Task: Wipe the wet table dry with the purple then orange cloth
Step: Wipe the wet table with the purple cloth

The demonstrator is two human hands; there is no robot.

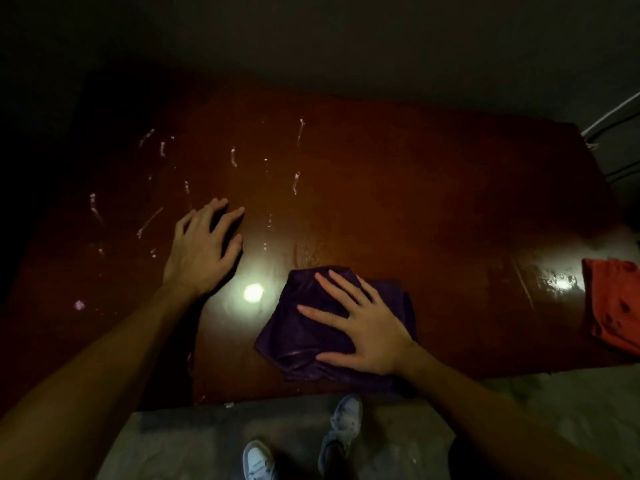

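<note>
A dark reddish-brown table [415,188] shines with water; streaks and drops glint across its left and middle part. The purple cloth [298,327] lies crumpled near the front edge. My right hand [360,320] presses flat on the purple cloth, fingers spread and straight. My left hand [202,251] rests palm down on the bare wet table, left of the cloth, holding nothing. The orange cloth [613,303] lies at the table's right edge, apart from both hands, partly cut off by the frame.
A bright lamp reflection [253,292] sits on the table between my hands. Cables [609,123] hang beyond the table's far right corner. My shoes [343,420] stand on the grey floor just below the front edge. The room is dim.
</note>
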